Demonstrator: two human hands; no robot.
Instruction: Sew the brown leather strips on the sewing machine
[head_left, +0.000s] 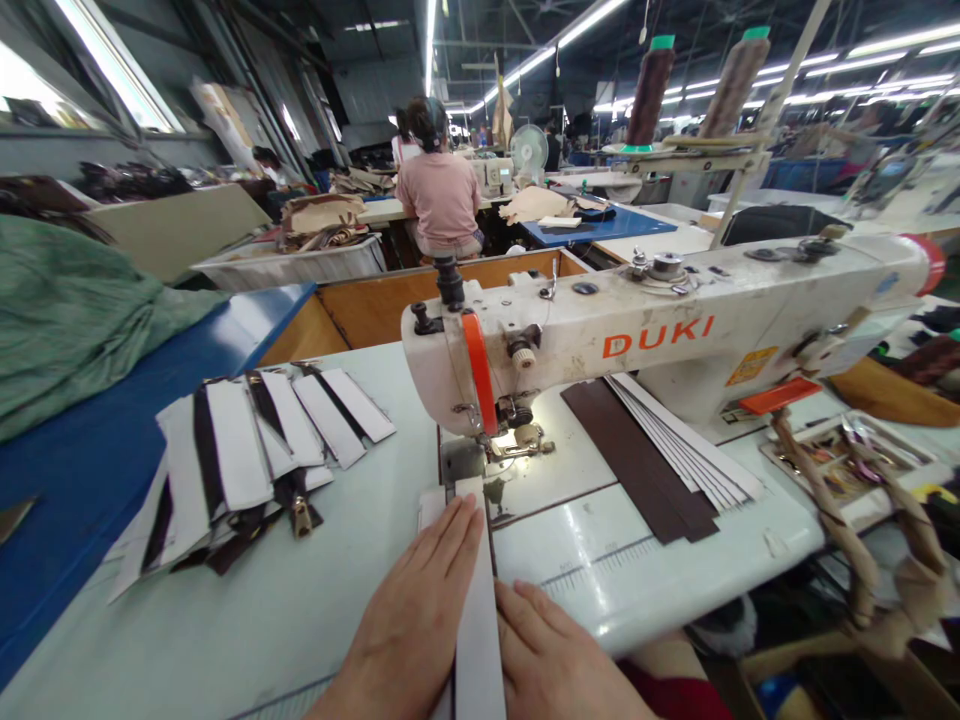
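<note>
A long white-faced strip [480, 640] with a dark edge along its right side runs up the table toward the needle area of a sewing machine [525, 340]. My left hand [420, 600] lies flat on the strip's left part, its fingers stretched forward just short of the presser foot [487, 450]. Against the right edge of the strip rests my right hand [555, 650], fingers extended and touching it. Part of a second white piece [431, 505] shows beyond my left fingertips. Whatever lies beneath my palms is hidden.
Zippered strips [240, 450] are piled on the left of the table. Brown, white-backed strips [637, 450] lie fanned under the machine arm. A tray of small tools [862, 460] is at right, and thread cones [651, 95] stand above. A person in pink [439, 195] sits ahead.
</note>
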